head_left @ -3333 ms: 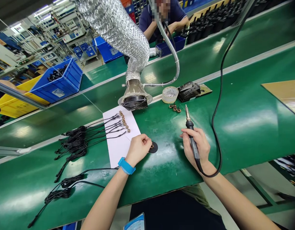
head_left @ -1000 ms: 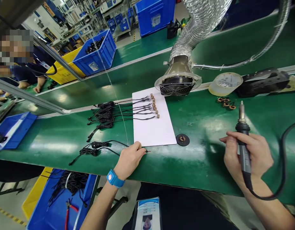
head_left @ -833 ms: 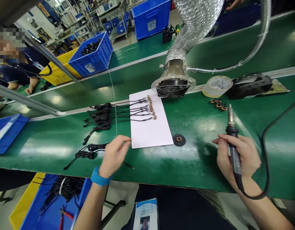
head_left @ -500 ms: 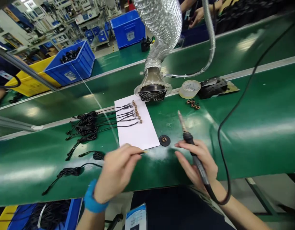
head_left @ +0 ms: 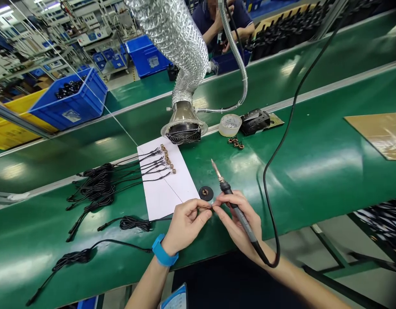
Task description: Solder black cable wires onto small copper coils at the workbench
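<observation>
My left hand [head_left: 189, 221], with a blue band at its wrist, pinches the thin end of a black cable [head_left: 135, 222], which runs in under the palm. My right hand [head_left: 241, 216] holds a soldering iron [head_left: 238, 210] across its fingers, the tip pointing up and away. Its thumb and forefinger also meet the left fingertips at the wire end; the exact contact is too small to make out. Just beyond the fingertips lies a black round disc [head_left: 202, 198] with a copper-wound ring coil [head_left: 205, 192] on it. A second black cable [head_left: 75, 257] lies left of my left hand.
A white sheet [head_left: 162, 197] bears several cable ends with ring coils [head_left: 167, 159]. Above it hangs a fume extractor hood [head_left: 184, 122]. A tape roll [head_left: 230, 125] and loose coils [head_left: 236, 143] lie behind the iron, whose cord [head_left: 265, 171] arches right. A co-worker [head_left: 209, 28] sits opposite.
My hands have come together, and the right thumb and forefinger have closed at the wire end by the left fingertips. The view has shifted, so the bench things appear further left.
</observation>
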{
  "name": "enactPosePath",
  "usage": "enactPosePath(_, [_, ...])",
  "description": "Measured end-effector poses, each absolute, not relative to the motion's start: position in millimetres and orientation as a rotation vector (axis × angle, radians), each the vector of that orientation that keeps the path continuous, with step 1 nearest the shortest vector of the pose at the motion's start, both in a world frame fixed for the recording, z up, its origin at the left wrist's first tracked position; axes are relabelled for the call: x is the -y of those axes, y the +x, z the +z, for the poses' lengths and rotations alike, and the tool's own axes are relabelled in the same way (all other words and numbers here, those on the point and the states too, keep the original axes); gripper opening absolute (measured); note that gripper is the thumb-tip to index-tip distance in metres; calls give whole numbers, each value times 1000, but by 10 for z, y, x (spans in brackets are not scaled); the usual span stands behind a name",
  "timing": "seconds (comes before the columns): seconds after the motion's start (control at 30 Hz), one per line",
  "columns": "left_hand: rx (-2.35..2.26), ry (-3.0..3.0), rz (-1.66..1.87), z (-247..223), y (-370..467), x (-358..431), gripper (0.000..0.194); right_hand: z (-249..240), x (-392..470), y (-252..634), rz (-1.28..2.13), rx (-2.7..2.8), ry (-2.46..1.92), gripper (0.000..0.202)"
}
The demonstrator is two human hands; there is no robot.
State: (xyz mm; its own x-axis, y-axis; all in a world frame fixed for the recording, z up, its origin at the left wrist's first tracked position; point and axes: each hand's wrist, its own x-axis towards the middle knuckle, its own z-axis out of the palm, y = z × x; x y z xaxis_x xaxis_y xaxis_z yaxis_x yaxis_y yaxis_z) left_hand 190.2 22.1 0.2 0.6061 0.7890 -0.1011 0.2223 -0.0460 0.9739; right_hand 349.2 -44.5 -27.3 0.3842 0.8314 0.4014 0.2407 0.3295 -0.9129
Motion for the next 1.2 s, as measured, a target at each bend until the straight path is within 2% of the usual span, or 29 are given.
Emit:
enactPosePath(0.47, [-934,1526,884,-107,2041,-99,18,-245,367,3277,546,918,-1188,22])
enactPosePath(0.7, [-938,1150,1005,-119,2191,-63,20,-384,279,3124,245,982,-1278,18])
enactPosePath(0.97, [-987,1083,994,-159,2153,-81,23,-415,272,3148,8,1237,-1246,32])
enactPosePath(1.13, [-979,1041,1020,-159,2165,-96,25,-396,233,3106,241,1011,-1301,16])
enactPosePath(1.2, [-960,1017,1028,-156,2180,-90,25,-397,223,3096,278,965,-1291,16])
